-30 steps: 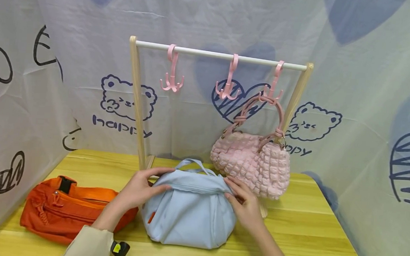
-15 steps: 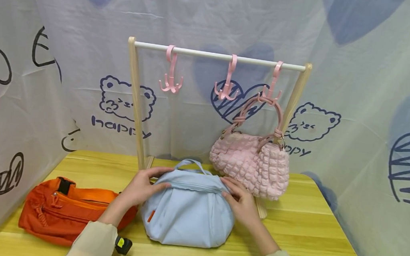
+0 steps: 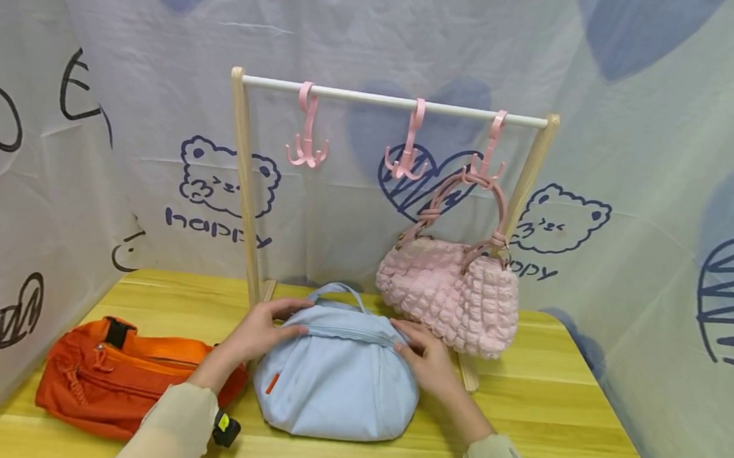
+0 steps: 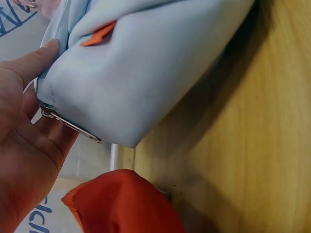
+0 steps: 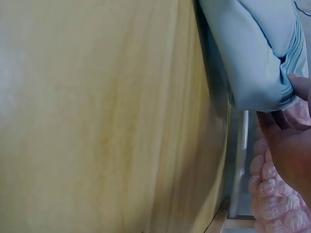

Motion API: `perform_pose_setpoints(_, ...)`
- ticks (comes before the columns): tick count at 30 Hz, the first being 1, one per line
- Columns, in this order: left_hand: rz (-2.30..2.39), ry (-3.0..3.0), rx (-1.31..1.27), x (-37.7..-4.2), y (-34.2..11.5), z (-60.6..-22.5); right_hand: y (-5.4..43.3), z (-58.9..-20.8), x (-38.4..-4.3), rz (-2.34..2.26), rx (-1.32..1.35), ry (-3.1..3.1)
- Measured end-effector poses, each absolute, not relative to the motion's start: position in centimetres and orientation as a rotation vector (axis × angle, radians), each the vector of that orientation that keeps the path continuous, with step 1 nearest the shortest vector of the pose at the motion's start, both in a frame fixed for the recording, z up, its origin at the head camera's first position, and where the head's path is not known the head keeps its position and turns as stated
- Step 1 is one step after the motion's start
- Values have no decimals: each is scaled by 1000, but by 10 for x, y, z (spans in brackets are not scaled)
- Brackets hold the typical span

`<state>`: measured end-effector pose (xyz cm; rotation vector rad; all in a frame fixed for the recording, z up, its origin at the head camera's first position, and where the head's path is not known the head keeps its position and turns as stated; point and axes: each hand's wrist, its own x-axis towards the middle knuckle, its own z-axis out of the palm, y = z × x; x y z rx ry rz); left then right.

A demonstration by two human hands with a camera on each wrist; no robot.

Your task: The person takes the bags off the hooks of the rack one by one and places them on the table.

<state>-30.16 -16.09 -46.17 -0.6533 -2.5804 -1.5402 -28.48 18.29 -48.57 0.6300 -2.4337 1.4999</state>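
A light blue handbag (image 3: 338,385) with a zip along its top and a small orange tag stands on the table, its strap handle (image 3: 339,289) arching up behind. At its upper left corner the left hand (image 3: 262,332) grips the fabric, thumb in front and fingers behind. The right hand (image 3: 428,359) pinches the opposite upper corner the same way. In the left wrist view, a metal zip pull (image 4: 73,127) hangs at the bag's side by the fingers. The right wrist view has the thumb on the zip edge, fingers under the blue fabric (image 5: 257,77).
Behind stands a rack with a white rail (image 3: 364,98) and pink hooks (image 3: 307,149). A pink puffy handbag (image 3: 449,289) hangs from the right hook, close to the right hand. An orange waist bag (image 3: 115,382) lies left on the wooden table (image 3: 553,416), beside the left forearm.
Both hands keep hold of the blue bag, which has shifted very slightly. Its strap handle has swung a little left, and the forearms have drawn slightly inward.
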Motion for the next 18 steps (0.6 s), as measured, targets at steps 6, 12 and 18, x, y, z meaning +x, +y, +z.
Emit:
perform_pose_setpoints(6,-1528,-2604,-635,-305,-161,-470,181,-488,-286,1535,551,-2527)
perform_pose_setpoints(12,-1476,-2653,-618,-306,-162,-476,181,-489,-287,1523,539,-2578)
perform_pose_setpoints(18,-1463,-2684,-615,-308,-163,-477,179,-492,-290,1496,540,-2603)
